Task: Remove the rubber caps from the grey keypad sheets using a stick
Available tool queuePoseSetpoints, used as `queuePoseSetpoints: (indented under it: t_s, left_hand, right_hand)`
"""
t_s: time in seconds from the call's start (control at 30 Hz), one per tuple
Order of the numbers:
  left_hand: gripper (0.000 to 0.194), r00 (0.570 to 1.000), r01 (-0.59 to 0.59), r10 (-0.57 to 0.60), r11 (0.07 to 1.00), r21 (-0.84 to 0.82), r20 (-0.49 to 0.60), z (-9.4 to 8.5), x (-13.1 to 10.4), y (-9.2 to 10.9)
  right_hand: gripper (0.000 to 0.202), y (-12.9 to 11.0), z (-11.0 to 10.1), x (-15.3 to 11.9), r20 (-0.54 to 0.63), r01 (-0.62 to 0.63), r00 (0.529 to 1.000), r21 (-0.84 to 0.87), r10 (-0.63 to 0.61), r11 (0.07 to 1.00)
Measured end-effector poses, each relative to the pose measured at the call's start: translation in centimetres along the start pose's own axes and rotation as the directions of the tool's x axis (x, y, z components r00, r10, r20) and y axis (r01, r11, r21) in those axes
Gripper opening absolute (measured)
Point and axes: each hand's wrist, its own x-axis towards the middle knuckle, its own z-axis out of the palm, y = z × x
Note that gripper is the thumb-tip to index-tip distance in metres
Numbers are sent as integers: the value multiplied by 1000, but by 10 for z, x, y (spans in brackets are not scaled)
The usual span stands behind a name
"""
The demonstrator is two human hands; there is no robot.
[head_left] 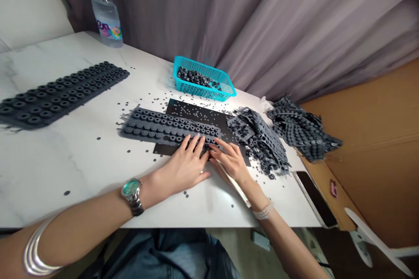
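Observation:
A dark grey rubber sheet with rows of raised rings (pixel 153 127) lies partly on a black mat (pixel 199 114). My left hand (pixel 186 163) rests on the sheet's near edge toward its right end, fingers stretched out. My right hand (pixel 231 161) is closed around a slim white stick-like tool (pixel 236 186), which slants back toward the wrist. Its front end is hidden beneath the fingers, at the sheet's near right corner. The fingertips of both hands almost meet there, and I cannot make out what lies between them.
A turquoise basket (pixel 204 91) holds small black rings. Another ringed sheet (pixel 59 96) lies left, near a water bottle (pixel 108 17). Right are loose rings with a punched sheet (pixel 266 135), a sheet pile (pixel 297 128) and a phone (pixel 316 198). Small dark discs are scattered about.

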Motion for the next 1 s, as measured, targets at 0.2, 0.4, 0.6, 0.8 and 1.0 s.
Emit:
queuePoseSetpoints:
  t_s: [0.2,0.4,0.6,0.8,1.0]
  left_hand:
    - [58,1000,8,-7,1000,-30,27,-3,0,0]
    - [59,1000,15,-15,999,-33,21,-1,1,0]
    - [60,1000,20,-19,999,-41,14,-1,1,0]
    - [58,999,28,-27,998,-51,25,-4,-1,1]
    - [57,1000,14,-13,999,-46,6,0,0,-1]
  right_hand:
    - [14,-2,-1,-1,121,-21,992,-38,25,999]
    - [16,-3,-2,-1,159,-37,987,-19,40,999]
    - [19,1,1,2,180,-102,978,-20,104,995]
    - [15,7,2,-4,25,-211,977,-35,212,977]
    - [13,-4,-1,-2,77,-40,996,8,39,999]
